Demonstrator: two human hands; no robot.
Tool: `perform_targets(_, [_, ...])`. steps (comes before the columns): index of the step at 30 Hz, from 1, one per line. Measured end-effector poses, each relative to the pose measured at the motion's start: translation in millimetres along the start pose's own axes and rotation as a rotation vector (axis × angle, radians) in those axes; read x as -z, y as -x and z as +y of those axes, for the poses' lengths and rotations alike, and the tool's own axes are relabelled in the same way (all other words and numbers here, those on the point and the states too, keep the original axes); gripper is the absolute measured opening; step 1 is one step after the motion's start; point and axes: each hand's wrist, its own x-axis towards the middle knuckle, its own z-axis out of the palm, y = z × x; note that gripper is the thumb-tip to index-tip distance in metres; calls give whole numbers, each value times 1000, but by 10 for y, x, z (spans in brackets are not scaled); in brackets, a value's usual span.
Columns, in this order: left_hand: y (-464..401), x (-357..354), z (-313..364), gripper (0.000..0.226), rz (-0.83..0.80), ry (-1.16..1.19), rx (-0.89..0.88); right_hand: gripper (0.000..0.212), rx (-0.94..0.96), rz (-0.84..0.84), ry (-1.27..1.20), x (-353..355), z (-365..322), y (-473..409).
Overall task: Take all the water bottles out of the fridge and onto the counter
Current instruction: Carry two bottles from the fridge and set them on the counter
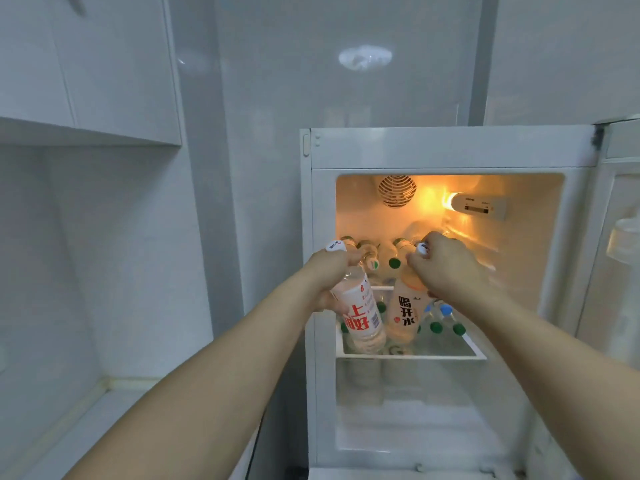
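both arms stretched toward the open fridge [450, 147], left hand [327, 271] fingers wrapped round the red-lettered water bottle [362, 315], right hand [446, 268] fingers curled over the black-lettered water bottle [407, 311], both bottles before the shelf [412, 355], lying bottles behind partly hidden.

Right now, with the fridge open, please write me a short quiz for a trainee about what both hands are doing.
1. True or false: the left hand holds nothing.
2. Which bottle does the right hand grip? A) the black-lettered bottle B) a blue-capped bottle C) a green-capped bottle
3. Fill in: the lettering on the left hand's bottle is ___.

Key: 1 false, it grips a bottle. 2 A. 3 red.
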Motion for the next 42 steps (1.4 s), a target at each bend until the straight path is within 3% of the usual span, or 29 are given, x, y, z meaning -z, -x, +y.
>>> perform_targets(2, [170, 168, -126, 10, 9, -47, 29, 23, 2, -95, -24, -44, -156, 149])
perform_targets(6, [445, 518, -349, 42, 81, -85, 94, 27, 56, -307, -49, -146, -468, 340])
perform_targets(8, [569, 707, -434, 36, 135, -85, 124, 24, 83, -432, -86, -193, -625, 390])
perform_targets(11, [792, 972, -536, 47, 242, -87, 165, 24, 151, -591, -174, -269, -874, 453])
perform_targets(14, [1019, 1219, -669, 32, 339, -80, 195, 21, 216, -678, -249, -399, -1118, 551])
perform_targets(24, [2199, 1834, -1416, 44, 768, 101, 359, 20, 565, -1005, -317, -1057, -2058, 1393])
perform_targets(31, [3274, 2053, -1760, 51, 987, 181, 453, 14, 755, -1162, -401, -1151, -2668, 2226])
perform_targets(42, [5522, 2156, -2009, 47, 1343, 234, 405, 16, 1075, -1200, -524, -293, -3636, 3930])
